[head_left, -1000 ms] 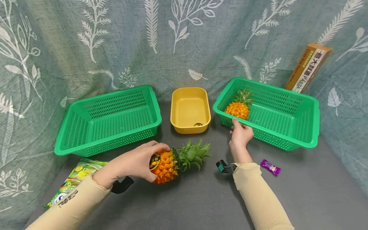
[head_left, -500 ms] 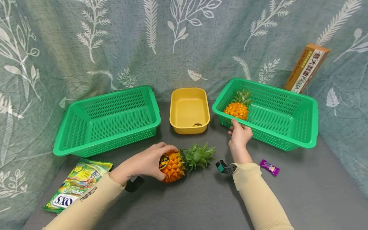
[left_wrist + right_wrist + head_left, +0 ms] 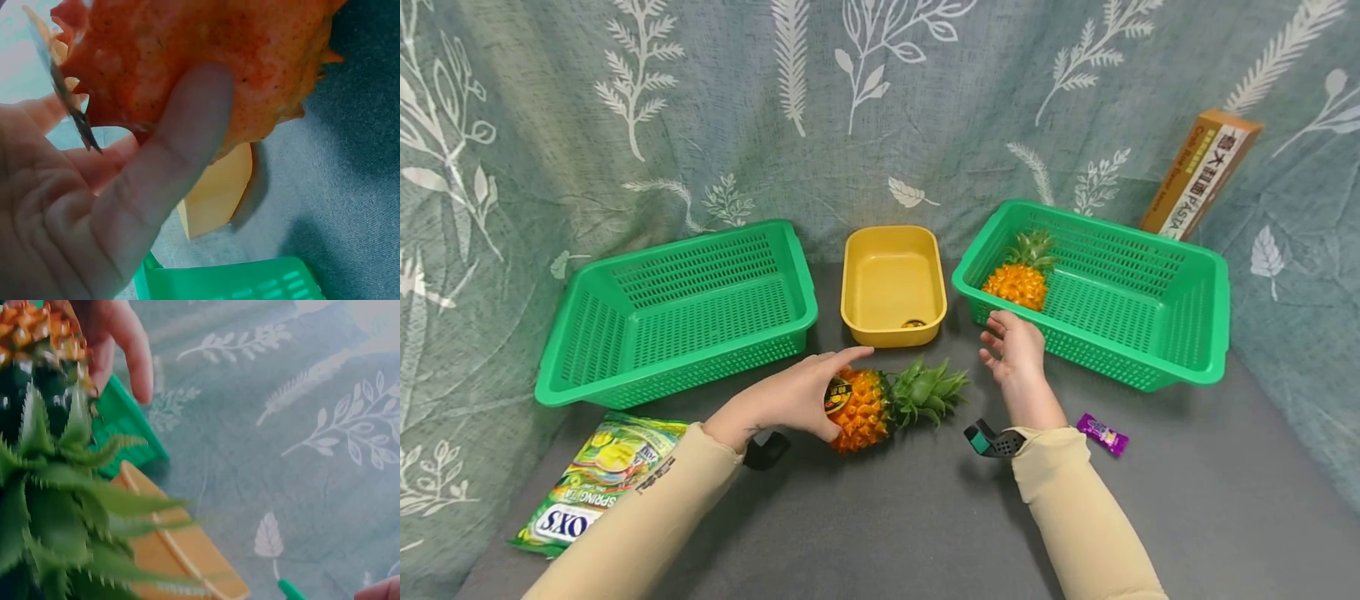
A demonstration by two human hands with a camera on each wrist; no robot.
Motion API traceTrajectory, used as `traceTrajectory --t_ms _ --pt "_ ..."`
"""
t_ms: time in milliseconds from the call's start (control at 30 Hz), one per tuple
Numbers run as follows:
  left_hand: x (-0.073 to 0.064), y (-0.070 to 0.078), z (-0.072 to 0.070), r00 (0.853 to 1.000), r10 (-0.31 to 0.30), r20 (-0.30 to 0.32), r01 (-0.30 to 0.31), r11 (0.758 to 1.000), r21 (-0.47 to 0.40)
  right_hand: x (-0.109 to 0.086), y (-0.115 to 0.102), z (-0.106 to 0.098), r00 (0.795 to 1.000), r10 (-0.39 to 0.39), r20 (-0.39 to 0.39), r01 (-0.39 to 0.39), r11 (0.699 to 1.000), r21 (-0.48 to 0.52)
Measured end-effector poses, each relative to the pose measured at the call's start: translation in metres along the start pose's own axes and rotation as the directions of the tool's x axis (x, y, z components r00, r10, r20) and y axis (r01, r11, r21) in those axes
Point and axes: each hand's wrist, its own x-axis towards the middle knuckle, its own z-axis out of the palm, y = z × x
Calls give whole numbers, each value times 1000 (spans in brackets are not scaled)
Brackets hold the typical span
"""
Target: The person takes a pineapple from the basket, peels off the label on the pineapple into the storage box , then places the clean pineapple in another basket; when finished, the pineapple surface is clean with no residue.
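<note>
My left hand [image 3: 793, 396] grips an orange pineapple [image 3: 863, 417] by its body, the thumb and fingers spread on either side and the index finger extended above it. The pineapple lies sideways with its green crown [image 3: 928, 393] pointing right. In the left wrist view the thumb [image 3: 187, 131] presses on the pineapple's skin. My right hand [image 3: 1018, 350] is just in front of the right green basket [image 3: 1097, 346], fingers loosely bent and holding nothing. Inside that basket, at its left end, rests a second pineapple [image 3: 1017, 286].
A yellow tub [image 3: 895, 336] stands between the right basket and a left green basket [image 3: 700, 367]. A green snack bag [image 3: 602, 475] lies at the left. A small purple packet [image 3: 1102, 434] is at the right. Behind the right basket leans a pasta box [image 3: 1202, 175].
The left hand has carried the pineapple to the right and slightly away from me. The right hand has drawn back a little from the basket's front rim, its fingers loosening.
</note>
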Motion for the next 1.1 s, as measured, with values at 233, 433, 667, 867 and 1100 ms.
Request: traceTrajectory --t_ms 233,433,667,867,1100 --pt "8 -3 -4 1000 16 12 -15 999 -30 -13 0 5 964 -142 224 191 958 -212" --pt "12 -5 -6 1000 -2 -4 2 1000 -3 -23 7 10 716 -323 619 692 445 -569" --pt "13 -9 -4 999 2 -33 -3 1000 -27 -28 22 17 566 -48 823 820 -67 -568" --pt "11 -13 -2 998 21 -67 -26 996 -89 -27 31 20 604 51 795 784 -218 -582" --pt "3 -17 3 988 39 -151 -63 985 -162 -25 32 21 615 41 788 773 -227 -592"
